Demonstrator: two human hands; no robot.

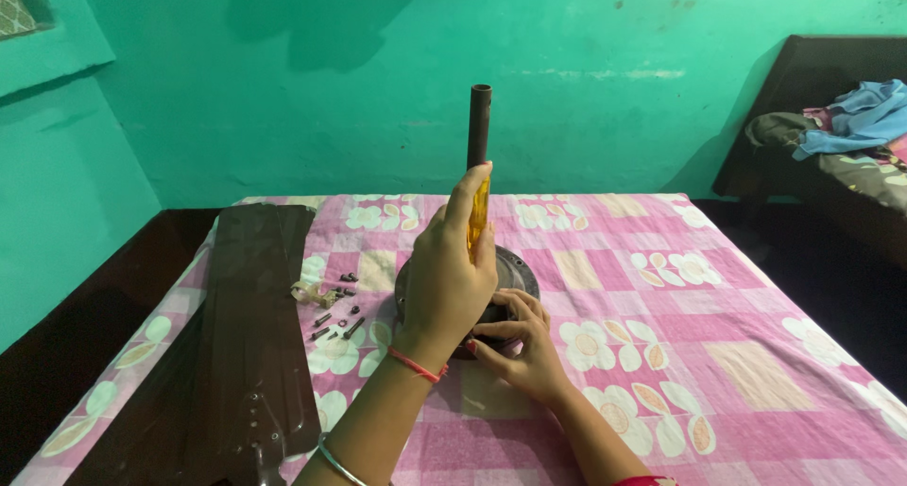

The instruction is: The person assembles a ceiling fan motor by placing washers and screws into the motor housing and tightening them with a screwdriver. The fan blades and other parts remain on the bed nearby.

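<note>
Left hand (444,283) wrapped around the yellow handle of a screwdriver (479,217), held upright with the thumb along the top, tip hidden behind the palm. Right hand (522,342) resting on the near rim of the ceiling fan motor (515,271), fingers curled and pressed against the housing, steadying it. Motor sitting about mid-bed on the pink floral bedsheet (661,297), with its dark downrod (479,127) standing straight up just behind the screwdriver.

Risks, as a judgement: screwdriver tip slipping out of a screw head and jabbing the right fingers placed so close below; motor rocking on the soft bed under downward pressure; loose screws (335,321) rolling into folds of the sheet and getting lost.

Count: one screwdriver, one motor, one downrod, at least two brown fan blades (241,354) stacked at left, roughly eight small screws and bits, exact number too small to tell.
</note>
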